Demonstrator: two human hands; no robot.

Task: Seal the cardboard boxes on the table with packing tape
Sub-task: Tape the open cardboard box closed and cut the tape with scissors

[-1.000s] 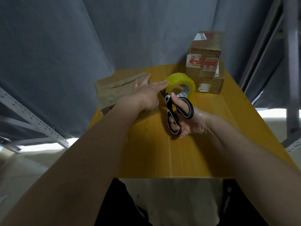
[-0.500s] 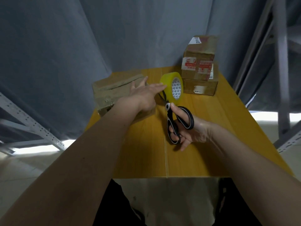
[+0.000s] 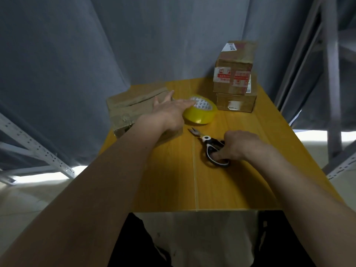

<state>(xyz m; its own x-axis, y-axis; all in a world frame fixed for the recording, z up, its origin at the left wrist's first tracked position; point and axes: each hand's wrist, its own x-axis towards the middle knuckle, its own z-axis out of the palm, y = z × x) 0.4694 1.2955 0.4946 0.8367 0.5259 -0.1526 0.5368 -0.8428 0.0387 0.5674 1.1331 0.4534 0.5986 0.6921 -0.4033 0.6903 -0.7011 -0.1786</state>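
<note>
The near half of the worktop (image 3: pixel 173 180) lies bare to its front edge. Left hand (image 3: pixel 169 114), fingers straight, touches the tape (image 3: pixel 200 112) lying flat beside the left box (image 3: pixel 131 105). Right hand (image 3: pixel 238 145) curls round the scissors (image 3: pixel 212 147). Two boxes (image 3: pixel 235 87) are stacked far right.

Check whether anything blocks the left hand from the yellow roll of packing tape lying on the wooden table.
Nothing visible does. The left hand already reaches over the yellow roll of packing tape, straight fingers at its top edge. The black-handled scissors lie nearer the person, under the right hand.
</note>
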